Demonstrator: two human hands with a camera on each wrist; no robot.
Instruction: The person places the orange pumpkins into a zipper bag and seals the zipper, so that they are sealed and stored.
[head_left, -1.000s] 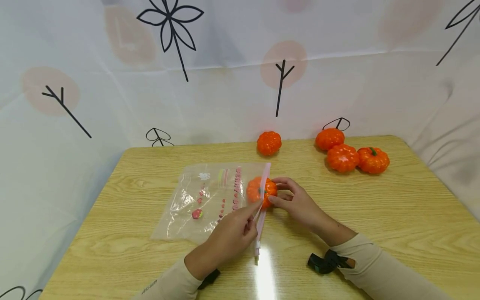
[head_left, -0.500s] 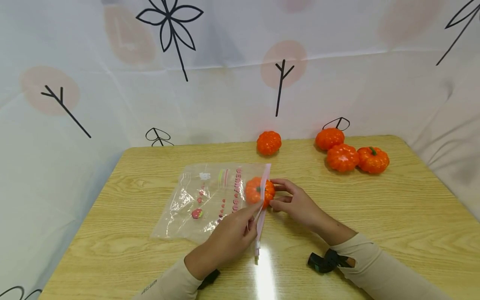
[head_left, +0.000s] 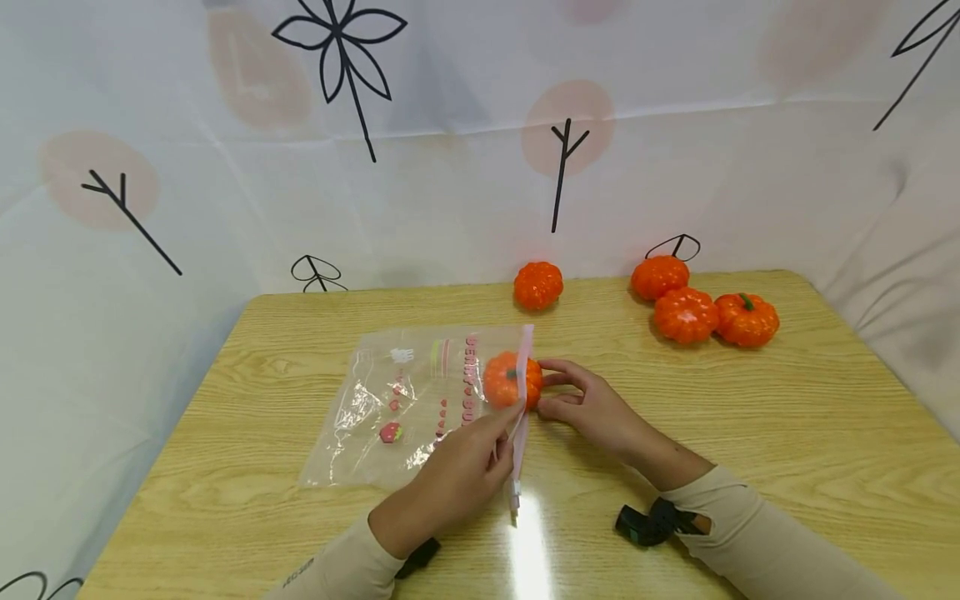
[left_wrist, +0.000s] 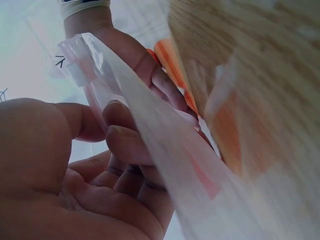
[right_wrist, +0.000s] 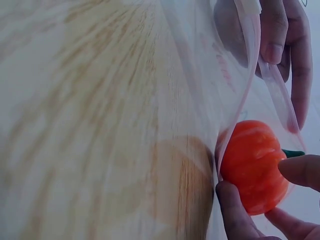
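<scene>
A clear zip bag (head_left: 375, 400) with pink trim and printed strawberries lies flat, its mouth facing right. My left hand (head_left: 457, 475) pinches the upper layer of that mouth near the pink zip strip, lifting it, as the left wrist view also shows the thumb and fingers on the film (left_wrist: 170, 165). An orange toy pumpkin (right_wrist: 257, 167) with a green stem sits across the opening, most of it under the film. Thumb and fingers of my right hand (head_left: 592, 404) curve around its outer side. The slider (head_left: 515, 492) hangs at the near end of the strip.
Another pumpkin (head_left: 537, 286) sits at the table's back edge behind the bag. Three more pumpkins (head_left: 686, 316) cluster at the back right. A patterned white cloth (head_left: 450, 183) rises behind the wooden table (head_left: 750, 425).
The pumpkin has slid left, deeper into the bag, with the right hand's fingertips following. The bag has shifted slightly left, while the left hand stays nearly in place.
</scene>
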